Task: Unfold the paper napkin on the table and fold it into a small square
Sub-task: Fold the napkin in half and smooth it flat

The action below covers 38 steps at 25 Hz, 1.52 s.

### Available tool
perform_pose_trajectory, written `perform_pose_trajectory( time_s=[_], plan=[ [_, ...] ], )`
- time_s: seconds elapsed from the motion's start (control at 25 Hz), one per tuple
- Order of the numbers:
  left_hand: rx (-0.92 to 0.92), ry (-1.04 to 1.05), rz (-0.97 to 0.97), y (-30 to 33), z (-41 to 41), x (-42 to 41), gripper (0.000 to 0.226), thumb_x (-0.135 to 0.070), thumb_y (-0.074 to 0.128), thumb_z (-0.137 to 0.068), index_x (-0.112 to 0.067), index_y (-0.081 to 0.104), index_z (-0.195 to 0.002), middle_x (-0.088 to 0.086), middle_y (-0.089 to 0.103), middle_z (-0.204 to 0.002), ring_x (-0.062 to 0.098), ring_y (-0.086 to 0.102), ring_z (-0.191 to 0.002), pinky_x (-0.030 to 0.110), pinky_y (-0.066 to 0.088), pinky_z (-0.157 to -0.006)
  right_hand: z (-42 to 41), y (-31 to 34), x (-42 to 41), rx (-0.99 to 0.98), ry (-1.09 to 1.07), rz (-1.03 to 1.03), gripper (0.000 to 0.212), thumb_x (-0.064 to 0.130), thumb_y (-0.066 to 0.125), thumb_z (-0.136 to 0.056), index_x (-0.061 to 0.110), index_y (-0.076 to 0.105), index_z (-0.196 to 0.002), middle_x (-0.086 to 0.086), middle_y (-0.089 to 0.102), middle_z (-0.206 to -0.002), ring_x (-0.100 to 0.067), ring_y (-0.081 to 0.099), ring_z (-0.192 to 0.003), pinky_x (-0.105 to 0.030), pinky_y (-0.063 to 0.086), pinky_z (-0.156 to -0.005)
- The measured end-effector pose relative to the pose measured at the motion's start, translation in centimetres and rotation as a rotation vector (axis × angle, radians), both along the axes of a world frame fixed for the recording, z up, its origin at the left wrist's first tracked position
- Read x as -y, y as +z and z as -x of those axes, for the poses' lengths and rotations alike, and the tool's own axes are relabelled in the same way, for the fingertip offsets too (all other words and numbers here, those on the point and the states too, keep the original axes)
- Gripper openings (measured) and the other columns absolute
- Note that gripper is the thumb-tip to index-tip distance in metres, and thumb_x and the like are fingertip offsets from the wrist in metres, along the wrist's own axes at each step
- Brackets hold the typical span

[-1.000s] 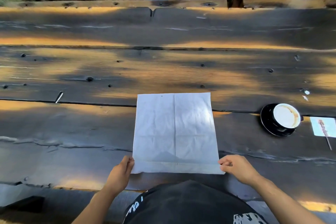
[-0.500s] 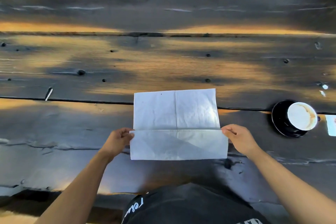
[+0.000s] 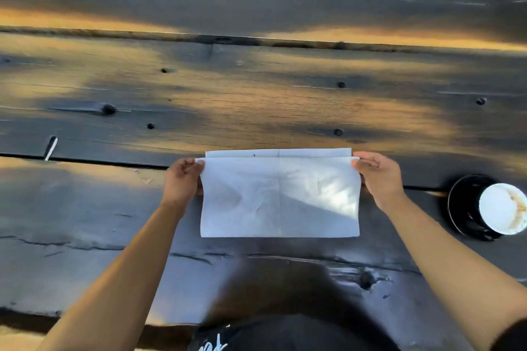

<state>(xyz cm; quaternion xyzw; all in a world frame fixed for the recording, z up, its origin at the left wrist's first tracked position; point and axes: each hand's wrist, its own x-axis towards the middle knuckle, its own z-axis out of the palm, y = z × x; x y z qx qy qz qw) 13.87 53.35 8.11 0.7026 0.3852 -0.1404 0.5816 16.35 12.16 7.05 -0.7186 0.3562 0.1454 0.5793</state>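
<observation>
Between the two hands, a white napkin (image 3: 279,196) lies on the dark wooden tabletop (image 3: 256,94), folded over once into a wide rectangle. The left hand (image 3: 182,181) pinches the upper layer's far left corner and the right hand (image 3: 377,175) pinches its far right corner, bringing that edge nearly level with the layer below; a thin strip of the lower layer shows just beyond the fingers. By the look of it, the unfolding is done and the first fold is almost finished, lacking only alignment and a pressed crease; at least one more fold across the width seems needed before the paper makes a small square. Half a second earlier the lifted edge had reached only about midway up the sheet, and a second earlier the napkin lay fully open with both hands at its near corners; the hands have since carried the near edge away from the body to the far edge. Off beyond the right hand sits a stained cup (image 3: 503,208) on a black saucer (image 3: 462,208).
</observation>
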Motion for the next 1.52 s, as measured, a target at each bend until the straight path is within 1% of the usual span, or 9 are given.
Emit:
perform_pose_trajectory(
  time_s=[0.12,0.32,0.56,0.72,0.84,1.0,1.2,1.4,1.52],
  plan=[
    [-0.001,-0.007,-0.108,-1.1,-1.3,0.2,0.012,-0.021,0.062,-0.098,-0.013,0.063,-0.088,-0.007,0.064,-0.060,0.013,0.056,-0.052,0.023,0.048,-0.045,-1.5,-1.5,-0.7,0.030,0.083,0.183,0.013,0.009,0.067,-0.090,0.020,0.074,-0.093,-0.009,0.073,-0.094,-0.018,0.062,-0.084,-0.032,0.050,-0.079],
    [-0.027,-0.052,-0.258,-2.9,-2.8,0.0,0.018,-0.027,0.066,-0.094,-0.009,0.066,-0.095,0.001,0.068,-0.077,0.013,0.055,-0.062,0.029,0.046,-0.066,-2.3,-2.5,-1.4,0.065,0.164,0.376,0.015,0.018,0.066,-0.092,0.017,0.075,-0.104,0.003,0.072,-0.094,-0.013,0.064,-0.090,-0.029,0.051,-0.086],
    [-0.055,-0.162,-0.451,-3.6,-3.5,-0.1,0.022,-0.035,0.066,-0.092,-0.014,0.066,-0.088,-0.003,0.067,-0.076,0.021,0.063,-0.077,0.029,0.045,-0.063,-2.9,-2.7,-1.8,0.027,0.129,0.448,0.019,0.023,0.066,-0.092,0.015,0.071,-0.109,0.002,0.069,-0.094,-0.013,0.063,-0.089,-0.009,0.040,-0.069],
    [-0.091,-0.321,-0.673,-3.4,-3.1,0.2,0.029,-0.041,0.057,-0.096,-0.012,0.062,-0.094,0.006,0.069,-0.086,0.031,0.062,-0.087,0.038,0.051,-0.074,-2.6,-2.2,-2.2,0.018,0.329,0.777,0.025,0.029,0.060,-0.094,0.013,0.064,-0.112,-0.008,0.067,-0.105,-0.028,0.061,-0.102,-0.035,0.051,-0.085],
    [0.170,-0.496,-0.958,-4.1,-0.7,0.8,0.029,-0.029,0.048,-0.098,-0.003,0.060,-0.104,0.019,0.062,-0.107,0.040,0.057,-0.103,0.049,0.048,-0.088,-1.5,-2.1,-5.1,0.228,0.472,0.989,0.031,0.024,0.057,-0.091,0.009,0.060,-0.118,-0.017,0.056,-0.118,-0.036,0.052,-0.111,-0.048,0.046,-0.097],
    [0.371,-0.872,-1.008,-6.7,3.5,0.8,0.046,-0.019,0.040,-0.102,0.002,0.044,-0.143,0.022,0.037,-0.157,0.038,0.027,-0.150,0.054,0.023,-0.122,1.4,-3.6,-16.1,0.485,0.840,0.847,0.040,0.023,0.050,-0.096,0.005,0.059,-0.130,-0.020,0.052,-0.142,-0.043,0.042,-0.138,-0.054,0.031,-0.117],
    [0.301,-0.998,-0.963,-8.6,3.3,0.8,0.059,-0.031,0.024,-0.107,0.001,0.021,-0.156,0.016,0.015,-0.166,0.027,0.008,-0.156,0.046,0.013,-0.127,2.7,-6.1,-26.2,0.446,1.177,0.772,0.053,0.025,0.044,-0.103,0.012,0.037,-0.153,-0.009,0.028,-0.164,-0.034,0.015,-0.154,-0.053,0.016,-0.124],
    [0.247,-0.998,-1.044,-8.6,3.2,1.2,0.065,-0.035,0.024,-0.103,0.000,0.016,-0.157,0.015,0.011,-0.167,0.026,0.005,-0.156,0.048,0.012,-0.126,2.3,-6.6,-22.5,0.426,1.303,0.887,0.059,0.044,0.030,-0.105,0.024,0.020,-0.159,-0.004,0.013,-0.169,-0.028,0.007,-0.156,-0.052,0.008,-0.125],
    [0.238,-1.004,-1.034,-8.3,3.2,1.3,0.066,-0.035,0.024,-0.102,-0.001,0.011,-0.158,0.014,0.008,-0.168,0.026,0.002,-0.157,0.049,0.011,-0.126,2.3,-6.7,-17.4,0.356,1.224,0.986,0.062,0.049,0.028,-0.104,0.026,0.016,-0.160,-0.006,0.011,-0.169,-0.029,0.008,-0.156,-0.053,0.010,-0.125]
  ],
)
